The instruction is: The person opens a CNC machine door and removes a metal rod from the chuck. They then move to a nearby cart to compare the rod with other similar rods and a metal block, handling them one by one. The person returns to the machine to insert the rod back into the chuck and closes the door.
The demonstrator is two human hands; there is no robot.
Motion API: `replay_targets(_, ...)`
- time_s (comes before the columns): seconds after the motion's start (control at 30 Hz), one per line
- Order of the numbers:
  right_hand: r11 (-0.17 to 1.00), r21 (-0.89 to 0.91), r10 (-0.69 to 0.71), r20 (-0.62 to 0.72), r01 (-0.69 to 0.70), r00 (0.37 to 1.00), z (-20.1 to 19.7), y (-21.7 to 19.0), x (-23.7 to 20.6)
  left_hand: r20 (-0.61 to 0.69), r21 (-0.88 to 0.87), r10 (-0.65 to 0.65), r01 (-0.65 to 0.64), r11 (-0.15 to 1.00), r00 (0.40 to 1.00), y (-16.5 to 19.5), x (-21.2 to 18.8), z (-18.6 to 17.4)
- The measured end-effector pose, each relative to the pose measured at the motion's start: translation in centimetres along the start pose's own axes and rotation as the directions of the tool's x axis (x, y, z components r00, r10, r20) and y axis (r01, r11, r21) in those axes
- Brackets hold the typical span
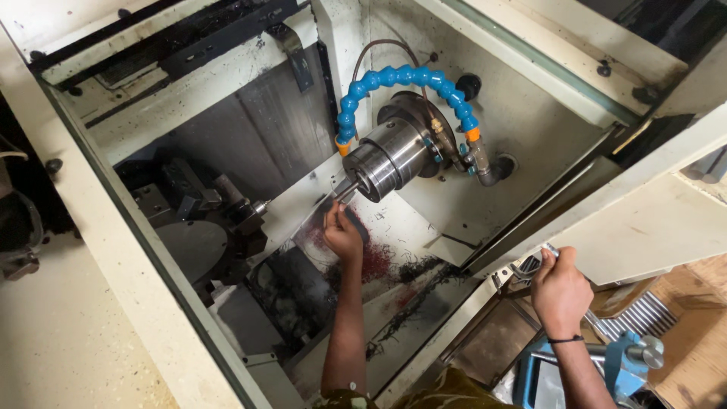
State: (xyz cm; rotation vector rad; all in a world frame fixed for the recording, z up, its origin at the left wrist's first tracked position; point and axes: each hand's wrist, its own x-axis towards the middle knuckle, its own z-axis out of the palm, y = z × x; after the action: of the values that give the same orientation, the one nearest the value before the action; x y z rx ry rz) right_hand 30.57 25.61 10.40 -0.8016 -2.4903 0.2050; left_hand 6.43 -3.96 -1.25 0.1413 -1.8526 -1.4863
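The left hand [342, 235] pinches a small workpiece [338, 198] right at the spindle [390, 157] nose, fingers closed, apparently to steady it. Near right, outside the cabinet, the right hand [560, 291] grips a metal handle [550, 251], braced there.

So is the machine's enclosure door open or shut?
Open: the left hand reaches inside the enclosure to the spindle chuck, with nothing between the camera and the chuck.
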Motion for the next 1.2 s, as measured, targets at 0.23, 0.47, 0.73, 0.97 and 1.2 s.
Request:
replay_targets(0.23, 1.000, 0.025, 0.000, -0.018, 0.000, 1.000, 0.1, -0.1, 0.0, 0.004, 0.029, -0.032, 0.031, 0.999, 0.999, 0.8, 0.2, -0.1)
replay_targets(0.47, 0.999, 0.039, 0.014, -0.038, -0.012, 0.999, 0.2, -0.2, -0.1, 0.018, 0.031, 0.004, -0.005, 1.000, 1.000, 1.5, 0.1, -0.3)
replay_targets(0.73, 0.994, 0.103, -0.039, -0.067, 0.046, 0.997, 0.4, 0.7, 0.2, 0.142, 0.161, 0.064, -0.087, 0.983, 0.988, 5.4, 0.7, -3.4)
replay_targets(0.97, 0.965, 0.228, -0.115, -0.078, 0.130, 0.990, -0.4, 1.3, 0.3, 0.130, -0.277, -0.078, 0.112, 0.954, 0.988, 12.9, -6.1, -10.6)
replay_targets(1.2, 0.930, 0.291, -0.237, 0.002, 0.226, 0.971, -3.1, 1.2, -1.6, -0.060, -0.414, -0.082, 0.050, 0.909, 0.995, 19.8, -15.7, -21.8)
